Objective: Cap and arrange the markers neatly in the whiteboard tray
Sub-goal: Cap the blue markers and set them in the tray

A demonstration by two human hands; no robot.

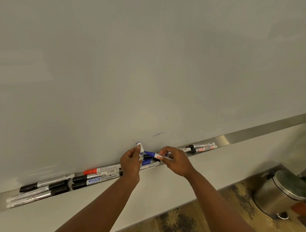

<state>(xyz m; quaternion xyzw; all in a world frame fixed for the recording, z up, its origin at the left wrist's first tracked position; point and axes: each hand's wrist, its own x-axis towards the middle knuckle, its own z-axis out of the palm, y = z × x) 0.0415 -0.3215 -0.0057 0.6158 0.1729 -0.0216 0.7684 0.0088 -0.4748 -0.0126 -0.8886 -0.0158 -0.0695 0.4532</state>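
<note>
My right hand (175,161) grips a blue-capped white marker (153,155) pointing left over the metal whiteboard tray (234,138). My left hand (129,162) pinches another white marker with a blue end (140,146), held upright beside it. The two markers nearly touch. Below my hands, a black-capped marker (147,156) and another blue one (146,162) lie in the tray. A red-capped marker (101,170) and black-capped markers (94,180) lie to the left, with several more (40,190) at the far left. Two black-capped markers (202,147) rest at the right.
The whiteboard (150,63) fills the upper view, with faint pen marks (158,134) above my hands. A steel pedal bin (283,191) stands on the wooden floor at lower right. A white ledge (216,170) runs under the tray.
</note>
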